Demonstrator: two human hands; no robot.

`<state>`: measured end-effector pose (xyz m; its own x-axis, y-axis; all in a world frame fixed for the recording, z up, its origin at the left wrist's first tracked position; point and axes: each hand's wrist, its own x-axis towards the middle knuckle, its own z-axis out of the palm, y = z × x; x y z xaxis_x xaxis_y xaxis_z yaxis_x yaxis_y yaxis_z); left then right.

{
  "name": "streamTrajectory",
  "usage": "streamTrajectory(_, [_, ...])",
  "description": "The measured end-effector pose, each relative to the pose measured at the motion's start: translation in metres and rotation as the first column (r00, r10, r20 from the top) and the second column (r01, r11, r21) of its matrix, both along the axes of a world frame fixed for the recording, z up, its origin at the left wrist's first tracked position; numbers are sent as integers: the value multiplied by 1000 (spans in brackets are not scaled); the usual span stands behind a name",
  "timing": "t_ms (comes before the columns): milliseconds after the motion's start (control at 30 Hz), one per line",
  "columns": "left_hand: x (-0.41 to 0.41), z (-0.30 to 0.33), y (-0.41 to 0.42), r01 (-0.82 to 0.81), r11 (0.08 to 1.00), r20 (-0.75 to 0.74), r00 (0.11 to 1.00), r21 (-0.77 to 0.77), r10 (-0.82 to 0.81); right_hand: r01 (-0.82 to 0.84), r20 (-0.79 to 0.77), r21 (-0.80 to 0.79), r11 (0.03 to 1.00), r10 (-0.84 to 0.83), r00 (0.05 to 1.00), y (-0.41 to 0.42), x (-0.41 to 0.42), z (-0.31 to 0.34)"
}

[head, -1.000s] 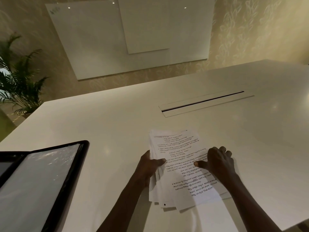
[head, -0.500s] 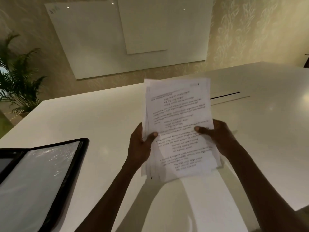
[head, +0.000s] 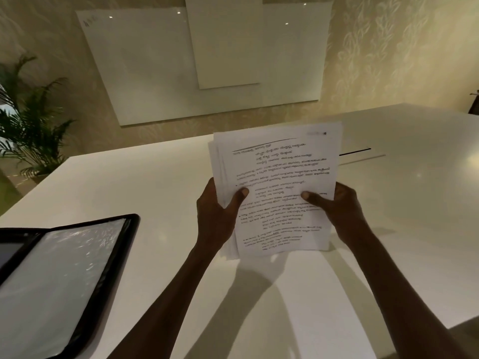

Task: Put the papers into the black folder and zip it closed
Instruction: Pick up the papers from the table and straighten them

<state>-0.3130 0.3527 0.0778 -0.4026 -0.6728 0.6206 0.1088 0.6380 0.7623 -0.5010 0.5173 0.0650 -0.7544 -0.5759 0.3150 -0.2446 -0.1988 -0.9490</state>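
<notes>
A stack of printed white papers (head: 274,167) is held upright above the white table (head: 155,182), its edges slightly uneven on the left. My left hand (head: 217,213) grips the stack's left edge, thumb on the front sheet. My right hand (head: 339,206) grips its right edge the same way. The black folder (head: 124,255) lies open at the lower left, showing a clear plastic sleeve inside; part of it runs out of frame.
A cable slot (head: 357,151) in the table top shows just behind the papers. A potted palm (head: 31,125) stands off the table's far left corner. White boards (head: 207,60) hang on the wall behind.
Both hands have lifted the papers off the table and stood them upright. The stack now sits a little more squared than half a second ago.
</notes>
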Motion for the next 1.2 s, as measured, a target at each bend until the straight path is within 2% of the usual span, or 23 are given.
streamTrajectory(167, [-3, -6, -5, 14, 995, 31, 999, 96, -17, -26, 8, 0, 1000, 26, 1000, 6, -9, -8])
streamTrajectory(367, [-9, -19, -1, 128, 964, 28, 990, 235, -139, -51, 28, -11, 999, 52, 998, -11, 2, -19])
streamTrajectory(467, [-12, -14, -2, 96, 965, 23, 994, 245, -105, -25, 22, -52, 998, 27, 999, -18, 7, -15])
streamTrajectory(600, [-10, 7, -6, 147, 963, -1, 989, 224, -151, -44, 8, -73, 996, 45, 999, -17, 2, 6])
streamTrajectory(733, [-7, 17, -13, 127, 952, -34, 992, 280, -122, -82, 2, -87, 993, 82, 997, -16, -5, 14])
streamTrajectory(1000, [-8, 2, -19, 171, 921, 5, 983, 351, -184, -169, 65, -101, 980, 176, 982, -19, -6, 2])
streamTrajectory(1100, [-9, -8, -16, 201, 915, 6, 976, 349, -216, -128, 51, -65, 990, 132, 990, -24, 3, -5])
streamTrajectory(1200, [-12, -8, -15, 175, 923, -10, 983, 342, -183, -59, 5, -41, 997, 59, 998, -31, 9, -5])
